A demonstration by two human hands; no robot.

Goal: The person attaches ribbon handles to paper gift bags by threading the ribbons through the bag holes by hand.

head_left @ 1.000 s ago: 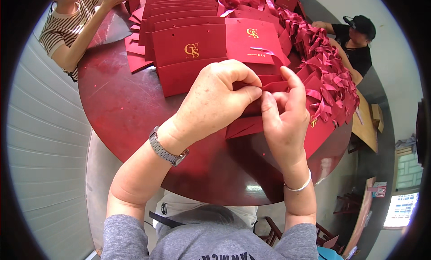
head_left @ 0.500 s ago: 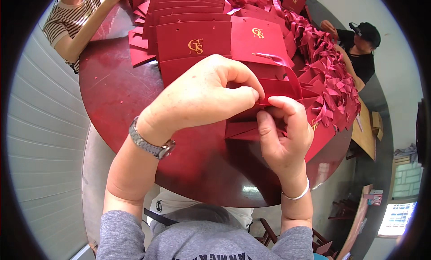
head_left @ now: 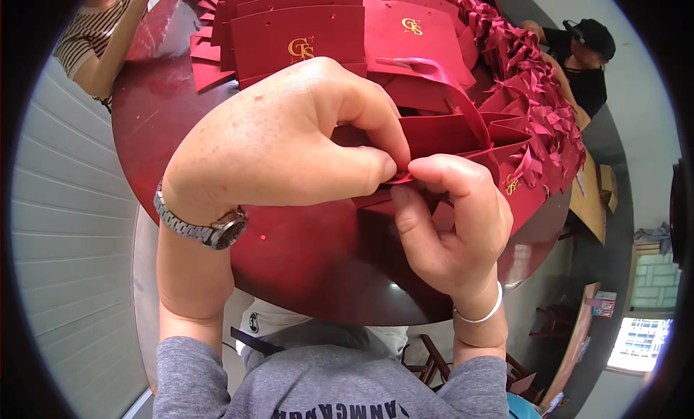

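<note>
A pale ribbed wall (head_left: 72, 238) runs along the left of the round, glossy dark-red worktop (head_left: 282, 263). A person in a striped shirt (head_left: 90, 43) is by its far left edge; another in a black cap and top (head_left: 587, 83) is beyond the right edge.

The red paper bag with a red ribbon handle (head_left: 442, 133) is near the middle of the worktop's near half, its mouth partly spread. The left hand (head_left: 267, 140) is closed in a thumb-and-forefinger pinch at the bag's near side; whether it grips ribbon or paper cannot be told. The right hand (head_left: 463, 216) is half curled, forefinger tip at the same spot, thumb lower.

Compared with a second ago, both hands have come closer to the near edge, the left wrist is bent more sharply, and the raised right forefinger has folded down. More of the bag's mouth and side folds now shows. The overlapping flat red bags with gold emblems (head_left: 300, 25) remain toward the far edge, and the heap of ribboned red bags (head_left: 538, 122) along the right edge.
</note>
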